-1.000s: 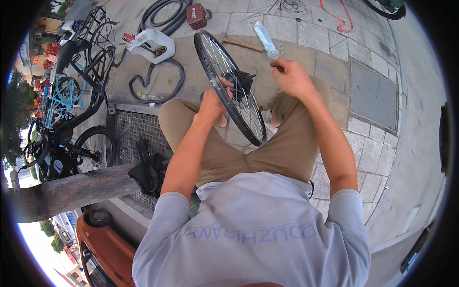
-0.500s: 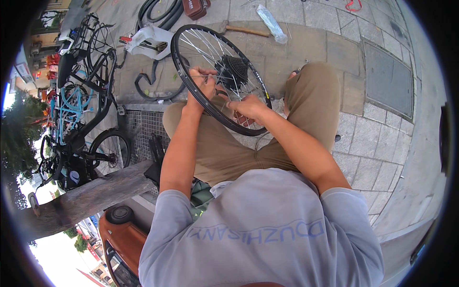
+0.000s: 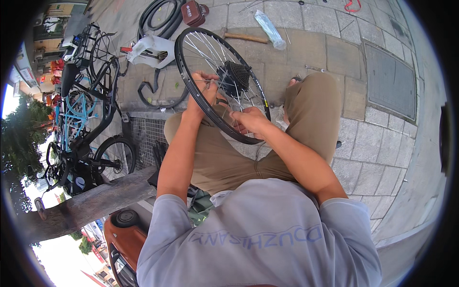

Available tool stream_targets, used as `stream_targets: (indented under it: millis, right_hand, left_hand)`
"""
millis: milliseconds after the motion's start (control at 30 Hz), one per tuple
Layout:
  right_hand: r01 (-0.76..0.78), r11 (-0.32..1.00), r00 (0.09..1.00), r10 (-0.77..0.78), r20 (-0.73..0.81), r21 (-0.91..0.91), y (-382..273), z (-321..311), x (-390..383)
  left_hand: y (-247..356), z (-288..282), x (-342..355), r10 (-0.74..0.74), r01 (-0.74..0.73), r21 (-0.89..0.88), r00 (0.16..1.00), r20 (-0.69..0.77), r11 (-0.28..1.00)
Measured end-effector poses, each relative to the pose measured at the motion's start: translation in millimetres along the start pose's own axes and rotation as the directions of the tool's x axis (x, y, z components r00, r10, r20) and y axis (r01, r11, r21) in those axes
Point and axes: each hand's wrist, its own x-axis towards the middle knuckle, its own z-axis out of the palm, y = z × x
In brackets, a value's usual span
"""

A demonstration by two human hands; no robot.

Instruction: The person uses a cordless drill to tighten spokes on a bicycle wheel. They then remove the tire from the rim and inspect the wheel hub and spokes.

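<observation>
A black-rimmed bicycle wheel (image 3: 217, 122) stands tilted between my knees, its silver spokes running to a black hub with a cassette of sprockets (image 3: 237, 77). My left hand (image 3: 203, 90) reaches past the left part of the rim, with its fingers curled and pinching among the spokes. Lower down, near the rim's bottom edge, my right hand (image 3: 251, 121) is closed on spokes, its fingertips partly hidden behind them. Whatever small piece either hand may also hold is too fine to make out.
Beyond the wheel lie a hammer (image 3: 246, 37), a blue-white plastic packet (image 3: 270, 29), a wrench (image 3: 314, 69) and a dark red case (image 3: 194, 13). A white cut-open jug (image 3: 152, 51), coiled tyres (image 3: 160, 19) and a loose tube (image 3: 162, 101) lie left. Parked bikes (image 3: 91, 105) stand farther left.
The view has tilted slightly, so the scene sits a little lower. Both hands stay at the spokes; the right fingers have shifted slightly. The wrench by my right knee now shows.
</observation>
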Motion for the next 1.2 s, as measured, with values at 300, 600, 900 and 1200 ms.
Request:
stream_targets:
  millis: [300,600,900,1200]
  right_hand:
    - [0.106,0.994,0.987,-0.104,-0.121,0.012,11.2,9.2,-2.0]
    - [0.011,0.997,0.998,-0.005,-0.07,0.08,-4.8,11.8,-32.5]
    - [0.006,0.986,0.996,0.009,-0.085,0.168,6.3,19.0,-24.9]
    - [-0.001,0.98,0.999,0.008,-0.033,0.199,-2.3,9.9,-44.1]
  left_hand:
    - [-17.5,-1.8,25.6,0.112,-0.116,0.067,0.992,0.058,0.991]
    - [16.0,2.6,18.3,0.068,-0.07,0.0,0.974,0.215,0.998]
    - [-6.4,-0.1,6.3,0.071,-0.05,-0.085,0.961,0.269,0.995]
    - [-30.0,21.9,-3.4,0.025,-0.007,-0.074,0.967,0.252,0.997]
